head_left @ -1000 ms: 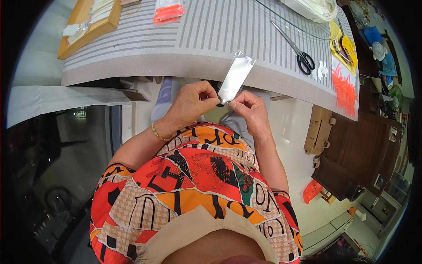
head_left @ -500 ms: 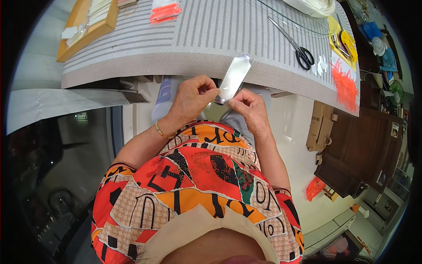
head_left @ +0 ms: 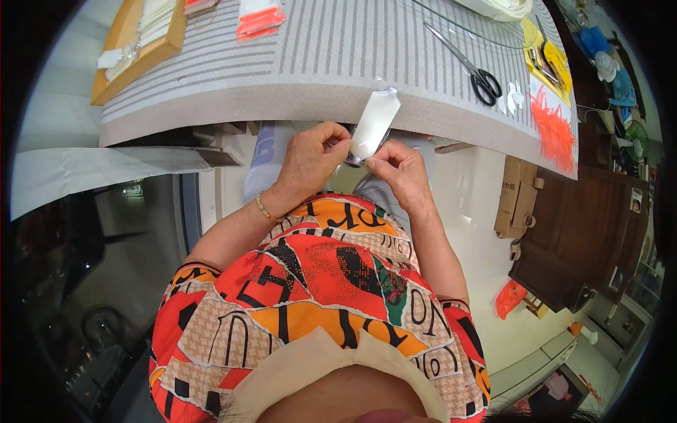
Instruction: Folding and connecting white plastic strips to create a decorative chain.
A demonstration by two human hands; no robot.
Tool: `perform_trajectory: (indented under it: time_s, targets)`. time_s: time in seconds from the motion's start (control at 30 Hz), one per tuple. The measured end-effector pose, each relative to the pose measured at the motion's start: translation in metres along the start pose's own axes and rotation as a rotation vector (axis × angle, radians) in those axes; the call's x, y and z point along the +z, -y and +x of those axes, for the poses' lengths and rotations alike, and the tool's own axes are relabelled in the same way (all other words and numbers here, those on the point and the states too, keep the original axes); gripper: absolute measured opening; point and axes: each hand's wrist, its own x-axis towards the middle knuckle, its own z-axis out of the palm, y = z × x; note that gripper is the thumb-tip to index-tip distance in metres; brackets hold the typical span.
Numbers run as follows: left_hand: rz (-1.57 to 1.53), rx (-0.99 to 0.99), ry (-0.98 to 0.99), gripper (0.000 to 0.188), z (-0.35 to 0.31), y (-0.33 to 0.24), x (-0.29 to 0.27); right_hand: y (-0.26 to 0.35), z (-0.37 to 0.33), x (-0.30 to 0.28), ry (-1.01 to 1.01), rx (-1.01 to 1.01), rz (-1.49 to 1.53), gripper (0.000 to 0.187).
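Note:
A long white strip in a clear plastic sleeve (head_left: 375, 123) stands out from between my hands, its far end over the table's front edge. My left hand (head_left: 310, 161) pinches the sleeve's near end at its left side, thumb against bent fingers. At the right corner of that same end, my right hand (head_left: 405, 173) has its thumb and forefinger closed on the plastic. The sleeve's clear far end sticks out past the white strip. Something dark and shiny shows behind its lower part, too hidden to name.
On the striped tablecloth (head_left: 331, 56) lie black-handled scissors (head_left: 484, 86), red-orange shreds (head_left: 552, 130), a yellow cutter (head_left: 557, 65) and red-and-white packets (head_left: 259, 22). A wooden tray (head_left: 137, 60) with white strips sits at far left. A cardboard box (head_left: 515, 197) stands at right, below table level.
The view has shifted slightly, and the sleeve's far end has swung a little to the left. Both hands keep their pinch at its near end.

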Motion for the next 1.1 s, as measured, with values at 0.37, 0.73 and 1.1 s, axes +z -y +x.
perform_trajectory:
  time_s: [0.37,0.73,1.1]
  targets:
    - [-0.168,-0.08,0.021,0.006,0.004,-0.001,0.013,-0.007,-0.002,-0.01,-0.007,0.095,0.25,0.007]
    - [-0.298,-0.113,0.013,0.006,0.007,-0.011,0.022,-0.014,0.004,-0.019,-0.002,0.165,0.697,0.005]
    - [-0.334,-0.088,0.075,0.008,0.007,-0.007,0.021,-0.002,0.014,-0.017,-0.005,0.126,0.778,0.006]
